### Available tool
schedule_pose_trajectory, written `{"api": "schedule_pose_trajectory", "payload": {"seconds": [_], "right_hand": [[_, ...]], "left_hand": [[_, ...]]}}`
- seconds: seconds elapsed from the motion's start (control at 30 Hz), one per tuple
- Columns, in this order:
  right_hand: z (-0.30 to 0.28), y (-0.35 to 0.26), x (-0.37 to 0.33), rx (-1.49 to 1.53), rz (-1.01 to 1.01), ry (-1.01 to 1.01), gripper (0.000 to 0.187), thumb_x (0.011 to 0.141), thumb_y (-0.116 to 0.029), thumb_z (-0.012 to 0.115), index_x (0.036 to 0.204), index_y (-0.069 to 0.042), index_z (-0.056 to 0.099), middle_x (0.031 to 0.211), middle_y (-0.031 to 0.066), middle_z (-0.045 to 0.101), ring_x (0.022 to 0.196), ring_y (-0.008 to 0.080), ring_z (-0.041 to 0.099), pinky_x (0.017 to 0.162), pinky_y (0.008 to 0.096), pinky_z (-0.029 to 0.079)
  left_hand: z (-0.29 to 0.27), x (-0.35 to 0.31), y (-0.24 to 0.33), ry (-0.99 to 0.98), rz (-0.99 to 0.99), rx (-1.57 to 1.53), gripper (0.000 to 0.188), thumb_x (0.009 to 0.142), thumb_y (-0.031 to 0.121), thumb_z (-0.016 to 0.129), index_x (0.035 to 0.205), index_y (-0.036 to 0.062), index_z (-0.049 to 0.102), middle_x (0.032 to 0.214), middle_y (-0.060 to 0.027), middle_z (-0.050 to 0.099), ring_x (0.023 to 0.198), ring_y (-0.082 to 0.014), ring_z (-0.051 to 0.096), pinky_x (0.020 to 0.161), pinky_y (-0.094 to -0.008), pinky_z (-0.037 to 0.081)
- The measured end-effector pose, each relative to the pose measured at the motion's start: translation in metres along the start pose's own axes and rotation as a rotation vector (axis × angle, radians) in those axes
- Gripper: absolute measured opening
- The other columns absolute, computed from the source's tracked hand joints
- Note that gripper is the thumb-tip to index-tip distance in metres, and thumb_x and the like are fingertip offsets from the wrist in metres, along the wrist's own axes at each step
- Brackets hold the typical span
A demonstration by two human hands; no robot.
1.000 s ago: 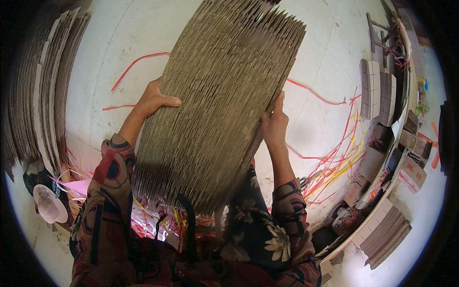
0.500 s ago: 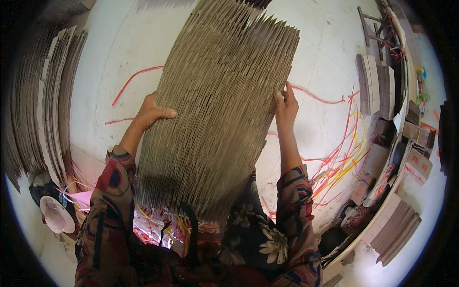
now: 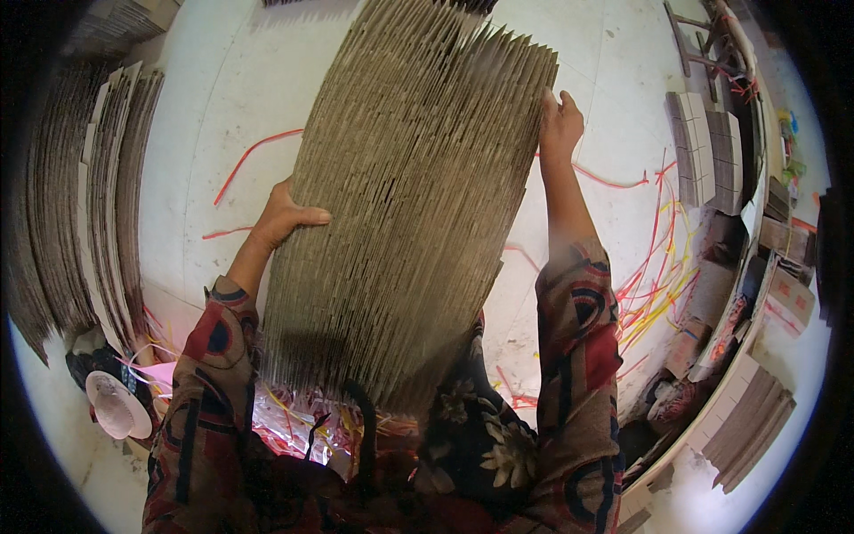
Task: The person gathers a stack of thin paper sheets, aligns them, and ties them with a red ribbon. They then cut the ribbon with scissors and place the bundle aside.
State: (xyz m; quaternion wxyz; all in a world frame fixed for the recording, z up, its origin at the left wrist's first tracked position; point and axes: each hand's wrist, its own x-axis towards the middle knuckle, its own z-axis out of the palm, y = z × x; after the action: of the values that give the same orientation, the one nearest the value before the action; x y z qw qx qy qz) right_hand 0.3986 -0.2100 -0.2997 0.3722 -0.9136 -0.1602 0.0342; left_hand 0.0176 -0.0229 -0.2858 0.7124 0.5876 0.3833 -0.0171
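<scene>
A long stack of flat brown cardboard sheets (image 3: 400, 205), their edges fanned in close rows, stretches away from my lap across the middle. At its left edge my left hand (image 3: 289, 214) is closed on it, thumb over the top, the other fingers hidden behind. Higher up on the right side is my right hand (image 3: 560, 129), against or very close to the edge. Its thumb and fingers are loosely bent and apart, not wrapped round the sheets. The stack's near end lies by my flowered dark clothing (image 3: 471, 427).
Tall cardboard stacks (image 3: 67, 205) stand at the left, with a pale hat (image 3: 117, 405) below them. Red and yellow straps (image 3: 663, 285) lie on the floor at right. Further right are cardboard bundles (image 3: 691, 147), boxes (image 3: 783, 303) and a wooden frame (image 3: 703, 44).
My right hand has moved away from me along the stack's right edge, and its fingers have loosened. My left hand keeps its place on the left edge. The view has shifted slightly.
</scene>
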Motion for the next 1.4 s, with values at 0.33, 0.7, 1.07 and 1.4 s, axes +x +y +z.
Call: {"api": "schedule_pose_trajectory", "payload": {"seconds": [0.33, 0.7, 1.07, 1.4], "right_hand": [[0.022, 0.012, 0.020, -0.024, -0.143, 0.175, 0.027, 0.076, -0.013, 0.060, 0.099, 0.000, 0.065, 0.077, 0.0205, 0.065, 0.072, 0.0336, 0.064, 0.068, 0.0396, 0.049], [0.010, -0.001, 0.023, 0.036, -0.081, 0.021, 0.025, 0.078, -0.023, 0.062, 0.090, -0.003, 0.070, 0.080, 0.0187, 0.067, 0.075, 0.0301, 0.066, 0.071, 0.0373, 0.050], [0.013, 0.000, 0.022, -0.016, -0.089, 0.017, 0.033, 0.072, -0.028, 0.068, 0.094, -0.003, 0.069, 0.082, 0.0173, 0.068, 0.074, 0.0288, 0.066, 0.071, 0.0360, 0.050], [0.018, -0.003, 0.020, -0.050, -0.196, 0.086, 0.027, 0.073, -0.015, 0.064, 0.098, -0.007, 0.069, 0.085, 0.0179, 0.067, 0.080, 0.0312, 0.065, 0.074, 0.0367, 0.050]], "left_hand": [[-0.002, 0.000, -0.001, 0.006, 0.018, 0.038, 0.077, 0.054, 0.020, 0.081, 0.120, -0.0054, 0.049, 0.106, -0.0131, 0.061, 0.096, -0.0233, 0.059, 0.089, -0.0348, 0.045], [-0.004, 0.002, -0.007, 0.001, 0.046, 0.033, 0.079, 0.054, 0.024, 0.082, 0.119, -0.0055, 0.050, 0.106, -0.0132, 0.061, 0.097, -0.0241, 0.058, 0.089, -0.0351, 0.045], [-0.003, 0.002, -0.004, -0.017, 0.051, 0.027, 0.080, 0.055, 0.026, 0.081, 0.121, -0.0050, 0.048, 0.109, -0.0125, 0.060, 0.098, -0.0234, 0.057, 0.089, -0.0362, 0.044], [-0.004, 0.002, -0.005, 0.002, 0.020, 0.041, 0.084, 0.053, 0.028, 0.083, 0.121, -0.0060, 0.048, 0.110, -0.0143, 0.060, 0.101, -0.0251, 0.057, 0.092, -0.0350, 0.043]]}}
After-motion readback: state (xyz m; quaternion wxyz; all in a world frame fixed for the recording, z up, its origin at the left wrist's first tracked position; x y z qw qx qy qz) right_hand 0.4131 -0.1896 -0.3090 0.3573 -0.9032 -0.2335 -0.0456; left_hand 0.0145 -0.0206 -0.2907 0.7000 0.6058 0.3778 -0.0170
